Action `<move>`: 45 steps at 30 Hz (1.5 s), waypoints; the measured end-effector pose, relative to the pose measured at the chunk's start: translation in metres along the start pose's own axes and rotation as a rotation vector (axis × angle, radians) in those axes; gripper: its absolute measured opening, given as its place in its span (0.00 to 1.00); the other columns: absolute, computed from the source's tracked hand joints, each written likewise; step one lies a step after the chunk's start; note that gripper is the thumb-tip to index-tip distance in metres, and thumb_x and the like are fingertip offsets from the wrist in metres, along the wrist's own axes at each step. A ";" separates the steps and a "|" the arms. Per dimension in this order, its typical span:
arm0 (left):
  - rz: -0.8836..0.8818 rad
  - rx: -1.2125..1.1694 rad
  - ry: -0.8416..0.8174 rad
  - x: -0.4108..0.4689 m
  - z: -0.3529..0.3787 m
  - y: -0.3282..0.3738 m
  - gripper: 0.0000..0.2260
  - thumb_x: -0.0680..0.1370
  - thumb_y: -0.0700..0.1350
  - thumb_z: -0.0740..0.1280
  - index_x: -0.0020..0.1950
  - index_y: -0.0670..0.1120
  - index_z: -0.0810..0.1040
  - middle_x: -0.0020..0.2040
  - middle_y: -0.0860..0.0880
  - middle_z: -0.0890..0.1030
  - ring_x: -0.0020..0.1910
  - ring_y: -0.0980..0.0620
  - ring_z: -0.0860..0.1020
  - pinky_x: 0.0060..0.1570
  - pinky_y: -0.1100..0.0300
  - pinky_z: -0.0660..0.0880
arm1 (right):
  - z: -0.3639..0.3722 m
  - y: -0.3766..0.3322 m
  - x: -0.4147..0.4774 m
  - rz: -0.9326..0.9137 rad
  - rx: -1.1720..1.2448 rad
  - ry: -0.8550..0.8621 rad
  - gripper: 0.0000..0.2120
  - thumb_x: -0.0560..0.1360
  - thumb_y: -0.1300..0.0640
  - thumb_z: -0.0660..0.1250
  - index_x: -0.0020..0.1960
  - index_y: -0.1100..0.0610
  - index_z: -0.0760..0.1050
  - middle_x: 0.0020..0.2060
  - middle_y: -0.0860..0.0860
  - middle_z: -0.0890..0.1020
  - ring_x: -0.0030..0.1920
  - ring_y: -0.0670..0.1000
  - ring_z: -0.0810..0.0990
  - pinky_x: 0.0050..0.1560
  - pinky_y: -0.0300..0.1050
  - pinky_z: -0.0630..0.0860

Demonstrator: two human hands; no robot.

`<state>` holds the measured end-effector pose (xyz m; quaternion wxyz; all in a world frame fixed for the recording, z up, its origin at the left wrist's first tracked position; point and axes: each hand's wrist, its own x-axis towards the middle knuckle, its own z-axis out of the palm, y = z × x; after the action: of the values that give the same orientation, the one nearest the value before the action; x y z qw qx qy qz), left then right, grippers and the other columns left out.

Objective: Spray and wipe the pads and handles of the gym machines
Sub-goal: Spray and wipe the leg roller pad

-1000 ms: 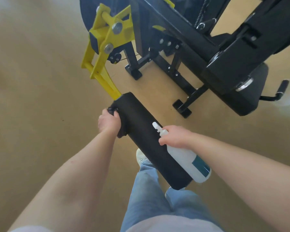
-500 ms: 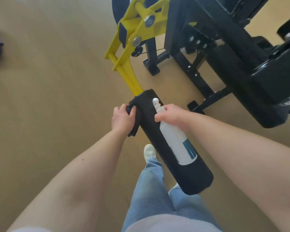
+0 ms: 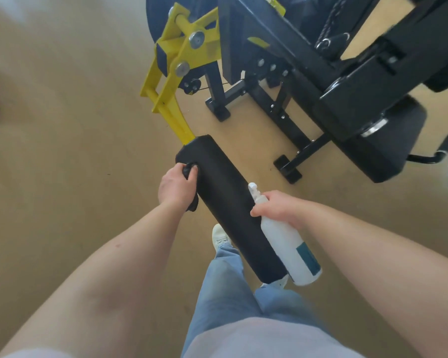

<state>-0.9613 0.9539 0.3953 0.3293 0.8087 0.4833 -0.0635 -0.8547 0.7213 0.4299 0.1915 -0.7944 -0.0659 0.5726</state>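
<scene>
Since half a second ago the right hand (image 3: pixel 277 208) has drawn the white plastic spray bottle with its teal label (image 3: pixel 287 244) back along the long black cylindrical roller pad (image 3: pixel 225 202), from near the far end to beside its middle, while the left hand (image 3: pixel 177 186) has kept its place at the far end. From where I stand, the right hand's fingers are wrapped round the bottle's neck just under the nozzle, which points up the pad. The left hand clutches a bunched dark wiping cloth (image 3: pixel 190 168) and presses it to the pad's left side, near where the yellow steel lever arm (image 3: pixel 171 109) runs into the pad. I'd say this roller is mid-wipe; whether it is wet I cannot tell. The machine's flat black seat cushion (image 3: pixel 393 140) and its black side handle (image 3: pixel 442 148) lie well apart from both hands and look yet to be done.
</scene>
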 end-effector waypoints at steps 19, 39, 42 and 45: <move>0.129 -0.094 -0.184 -0.110 0.046 0.097 0.20 0.84 0.61 0.56 0.68 0.52 0.76 0.58 0.50 0.80 0.54 0.48 0.78 0.49 0.53 0.75 | 0.000 0.152 -0.073 -0.056 -0.165 -0.052 0.13 0.72 0.44 0.71 0.47 0.52 0.76 0.40 0.49 0.77 0.39 0.51 0.75 0.42 0.47 0.70; 0.920 0.998 -0.655 -0.183 0.194 0.095 0.24 0.84 0.60 0.49 0.59 0.50 0.81 0.57 0.50 0.80 0.63 0.48 0.74 0.68 0.49 0.65 | -0.022 0.240 -0.075 0.072 0.038 0.076 0.12 0.72 0.42 0.74 0.44 0.47 0.76 0.44 0.49 0.80 0.42 0.50 0.78 0.40 0.45 0.72; 1.038 0.950 -0.709 -0.180 0.196 0.087 0.20 0.83 0.58 0.52 0.62 0.53 0.80 0.58 0.53 0.81 0.62 0.48 0.76 0.63 0.51 0.69 | -0.019 0.231 -0.071 0.067 0.089 0.086 0.12 0.73 0.44 0.75 0.43 0.49 0.75 0.42 0.49 0.78 0.40 0.50 0.76 0.39 0.45 0.69; 1.159 0.971 -0.681 -0.170 0.187 0.081 0.17 0.83 0.58 0.54 0.64 0.58 0.78 0.62 0.57 0.78 0.63 0.50 0.73 0.59 0.52 0.68 | -0.018 0.218 -0.067 0.059 0.140 0.078 0.11 0.73 0.45 0.75 0.46 0.49 0.77 0.42 0.49 0.79 0.41 0.51 0.77 0.42 0.47 0.71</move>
<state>-0.9436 0.6913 0.3608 0.0524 0.9182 -0.2175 -0.3268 -0.8855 0.4959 0.4111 0.2323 -0.8024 0.0052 0.5498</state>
